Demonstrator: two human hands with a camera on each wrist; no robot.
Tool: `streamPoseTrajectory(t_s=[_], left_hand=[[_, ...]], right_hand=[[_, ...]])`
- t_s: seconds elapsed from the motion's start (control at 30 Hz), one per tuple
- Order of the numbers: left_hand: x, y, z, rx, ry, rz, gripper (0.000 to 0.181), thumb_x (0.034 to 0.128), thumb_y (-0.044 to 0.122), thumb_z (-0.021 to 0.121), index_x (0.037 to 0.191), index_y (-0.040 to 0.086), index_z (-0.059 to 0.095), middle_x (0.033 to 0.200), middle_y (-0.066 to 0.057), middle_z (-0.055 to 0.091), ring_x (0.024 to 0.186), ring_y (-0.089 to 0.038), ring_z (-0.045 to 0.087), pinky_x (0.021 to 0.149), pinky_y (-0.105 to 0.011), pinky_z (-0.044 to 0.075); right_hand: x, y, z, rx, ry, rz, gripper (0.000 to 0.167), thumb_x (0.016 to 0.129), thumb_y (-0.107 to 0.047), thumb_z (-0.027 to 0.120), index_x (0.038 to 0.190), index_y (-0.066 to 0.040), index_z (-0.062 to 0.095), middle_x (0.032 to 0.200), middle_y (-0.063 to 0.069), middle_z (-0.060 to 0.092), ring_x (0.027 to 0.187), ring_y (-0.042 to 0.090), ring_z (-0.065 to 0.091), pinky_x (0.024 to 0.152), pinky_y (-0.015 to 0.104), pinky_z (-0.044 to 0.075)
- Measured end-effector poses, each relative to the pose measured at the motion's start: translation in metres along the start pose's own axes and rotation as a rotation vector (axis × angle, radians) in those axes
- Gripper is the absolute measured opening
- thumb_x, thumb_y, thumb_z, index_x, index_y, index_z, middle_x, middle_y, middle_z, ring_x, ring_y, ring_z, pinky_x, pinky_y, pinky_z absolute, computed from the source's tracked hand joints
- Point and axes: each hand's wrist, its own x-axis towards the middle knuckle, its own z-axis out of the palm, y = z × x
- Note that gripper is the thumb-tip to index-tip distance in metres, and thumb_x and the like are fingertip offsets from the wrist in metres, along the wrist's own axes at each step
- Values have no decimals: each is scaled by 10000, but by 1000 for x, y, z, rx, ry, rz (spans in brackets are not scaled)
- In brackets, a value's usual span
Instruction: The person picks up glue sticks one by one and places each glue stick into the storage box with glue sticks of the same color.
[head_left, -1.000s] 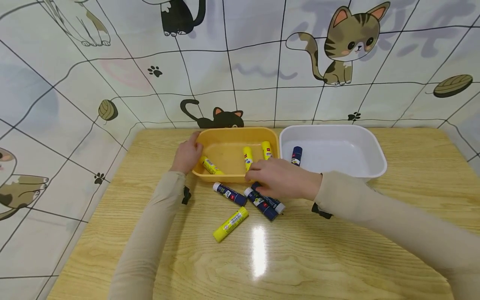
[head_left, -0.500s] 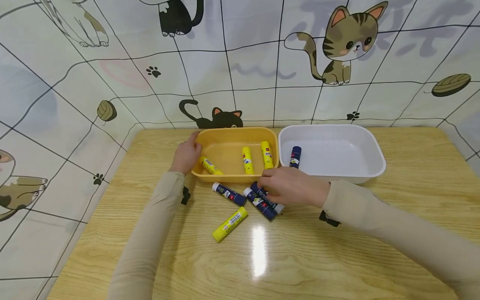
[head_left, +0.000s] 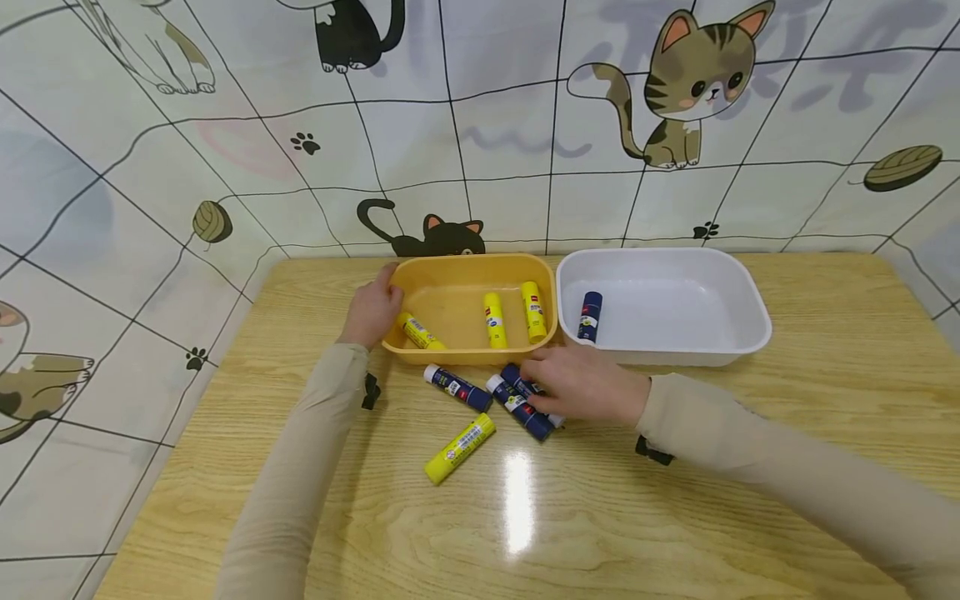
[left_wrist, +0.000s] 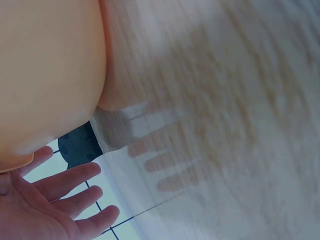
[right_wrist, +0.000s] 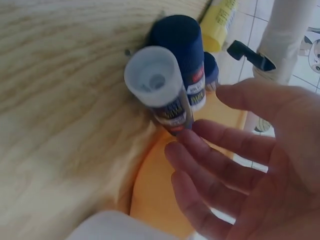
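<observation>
The navy glue stick (head_left: pixel 517 380) under the right hand (head_left: pixel 579 385) is a slim cylinder with a label of white, blue and red patches and a whitish end, round and hollowed, which the right wrist view shows nearly end-on; it lies on the table (head_left: pixel 675 533) just in front of the near wall of the yellow tray (head_left: pixel 468 357), toward that wall's right. Half a second ago its whitish end showed more fully past the hand; now the hand covers most of that end, having come lower and slightly away from the tray's near-right corner, while the stick appears unmoved. Its long axis runs slantwise, dark end toward the tray, whitish end away from it and rightward. The right hand's fingers bend loosely around the stick, thumb well apart from them; whether they touch it I cannot tell. The left hand (head_left: pixel 372 312) touches the tray's left rim, several fingers straight and spread. Farther out from the tray's near wall lie a second navy stick (head_left: pixel 519 407), a third (head_left: pixel 457 387) and a yellow stick (head_left: pixel 461 448); a white tray (head_left: pixel 701 321) stands just right of it.
</observation>
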Motion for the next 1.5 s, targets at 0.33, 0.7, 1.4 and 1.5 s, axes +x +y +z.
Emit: streamPoseTrajectory(t_s=[0.33, 0.7, 1.4, 1.5], left_hand=[[-1, 1, -1, -12, -3, -3, 476, 990, 173, 374, 1456, 77, 387, 1135, -290, 606, 811, -393, 553, 787, -477, 468], [-1, 0, -1, -20, -1, -6, 477, 990, 181, 369, 1457, 85, 387, 1088, -283, 618, 758, -381, 549, 716, -451, 470], [-1, 0, -1, -21, -1, -3, 470, 990, 177, 374, 1449, 81, 393, 1107, -293, 614, 779, -394, 555, 744, -466, 472], [-1, 1, -1, -24, 0, -3, 463, 990, 176, 373, 1443, 83, 396, 1106, -293, 615, 780, -395, 557, 750, -469, 475]], right_hand=[[6, -4, 15, -100, 27, 119, 268, 870, -305, 709, 969, -68, 631, 785, -5, 627, 615, 98, 531, 526, 236, 433], [6, -3, 20, -112, -41, 183, 267, 867, -304, 705, 924, -53, 634, 782, 25, 618, 600, 129, 531, 499, 279, 430], [-7, -2, 17, -59, -54, 143, 299, 906, -195, 675, 1132, -21, 585, 1035, 138, 612, 741, 221, 601, 596, 334, 502], [-9, -3, 15, -54, -72, 145, 287, 905, -188, 676, 1118, -15, 589, 986, 126, 625, 715, 207, 594, 581, 319, 494]])
